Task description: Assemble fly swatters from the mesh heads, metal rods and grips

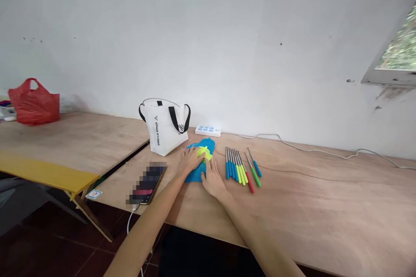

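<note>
Two hands rest on a blue knitted piece (196, 175) on the wooden table (308, 199), in front of a white bag (164, 132). Left hand (191, 161) has its fingertips on a small yellow-green bit (204, 152); I cannot tell if they pinch it. Right hand (212, 181) lies flat, fingers stretched out and close together. Colourful hooks (238, 168) lie in a row just beside it, and a phone (147, 184) lies on the left
</note>
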